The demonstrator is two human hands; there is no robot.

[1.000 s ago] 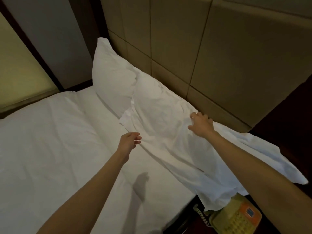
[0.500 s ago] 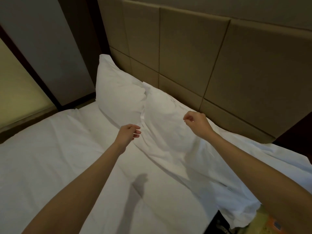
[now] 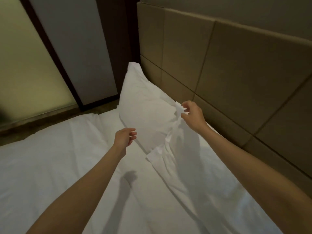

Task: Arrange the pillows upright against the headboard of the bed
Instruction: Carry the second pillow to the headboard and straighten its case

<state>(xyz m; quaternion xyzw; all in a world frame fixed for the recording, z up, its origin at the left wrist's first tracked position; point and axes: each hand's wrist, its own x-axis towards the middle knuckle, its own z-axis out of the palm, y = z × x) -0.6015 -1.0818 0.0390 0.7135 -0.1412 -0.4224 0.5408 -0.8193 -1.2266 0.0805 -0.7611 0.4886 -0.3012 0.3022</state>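
Pillows: the far pillow (image 3: 145, 105) leans on the headboard (image 3: 236, 68). Right hand (image 3: 192, 114) pinches the near pillow (image 3: 182, 149) corner; left hand (image 3: 125, 139) hovers open, and should grip lower to lift evenly.

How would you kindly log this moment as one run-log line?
far pillow upright against headboard | near pillow slumped | right hand at its top corner, grip unclear | left hand open, apart

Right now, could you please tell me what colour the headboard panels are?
The headboard is plain tan-beige, in rectangular padded panels with darker seams, shown in the head view.
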